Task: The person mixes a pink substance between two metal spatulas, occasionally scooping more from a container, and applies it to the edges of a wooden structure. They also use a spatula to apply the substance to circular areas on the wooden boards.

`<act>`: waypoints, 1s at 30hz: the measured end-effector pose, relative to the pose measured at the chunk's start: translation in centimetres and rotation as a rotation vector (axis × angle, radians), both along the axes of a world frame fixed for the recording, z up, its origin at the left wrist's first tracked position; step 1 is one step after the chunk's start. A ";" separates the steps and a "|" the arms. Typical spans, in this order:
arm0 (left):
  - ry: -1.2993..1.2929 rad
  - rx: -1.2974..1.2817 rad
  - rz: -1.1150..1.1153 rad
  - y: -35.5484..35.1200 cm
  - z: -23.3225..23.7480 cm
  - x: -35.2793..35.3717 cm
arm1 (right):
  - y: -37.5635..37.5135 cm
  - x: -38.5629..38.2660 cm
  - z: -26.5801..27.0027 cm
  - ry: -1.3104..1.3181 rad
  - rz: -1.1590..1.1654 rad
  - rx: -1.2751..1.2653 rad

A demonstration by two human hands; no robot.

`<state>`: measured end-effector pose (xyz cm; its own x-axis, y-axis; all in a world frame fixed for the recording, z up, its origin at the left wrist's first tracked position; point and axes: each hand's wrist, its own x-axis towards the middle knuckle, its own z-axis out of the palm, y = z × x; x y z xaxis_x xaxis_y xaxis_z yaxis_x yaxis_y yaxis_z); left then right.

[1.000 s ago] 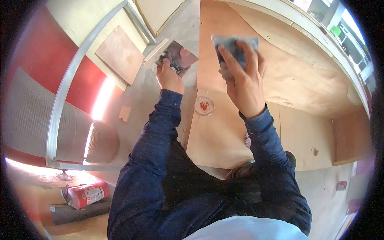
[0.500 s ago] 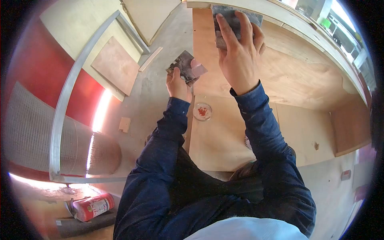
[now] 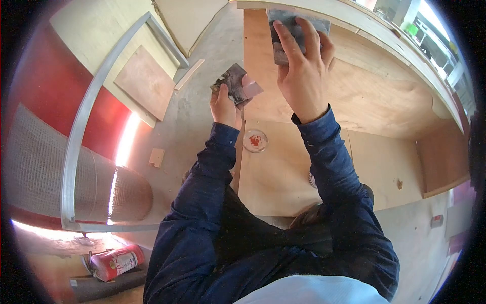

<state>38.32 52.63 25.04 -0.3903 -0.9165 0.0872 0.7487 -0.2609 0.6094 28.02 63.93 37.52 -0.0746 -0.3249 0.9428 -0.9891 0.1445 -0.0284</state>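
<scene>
A person in dark blue sleeves works over a plywood panel (image 3: 374, 101), seen from above. A small clear dish (image 3: 255, 140) of red bits sits on the panel's near board and serves as the marker here.

The right hand (image 3: 302, 76) reaches well beyond the dish, its fingers laid long across a grey sheet (image 3: 283, 20) and holding it flat against the far end of the panel.

The left hand (image 3: 224, 104) is raised just beyond the dish and to its left. It is closed on the lower corner of a dark sheet (image 3: 234, 83), which tilts up and shows a pale pink patch on one side. The two sheets are apart.

Far to the left of the dish, a bent metal frame (image 3: 86, 116) crosses a roll of wire mesh (image 3: 45, 167). A red fire extinguisher (image 3: 114, 262) lies on the floor (image 3: 197, 116) nearer the viewer.
</scene>
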 end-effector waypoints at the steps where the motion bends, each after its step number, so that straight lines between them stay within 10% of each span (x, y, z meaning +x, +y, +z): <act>1: -0.001 0.001 -0.001 0.0 0.0 0.0 | 0.0 0.3 0.4 0.000 0.010 -0.027; 30: -0.050 0.032 0.017 -0.4 -0.4 0.0 | -0.9 0.6 0.4 0.016 0.012 -0.035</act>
<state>38.30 52.19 24.67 -0.3776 -0.9252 0.0388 0.7223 -0.2680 0.6375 28.66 63.06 37.90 -0.0555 -0.2921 0.9548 -0.9911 0.1318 -0.0172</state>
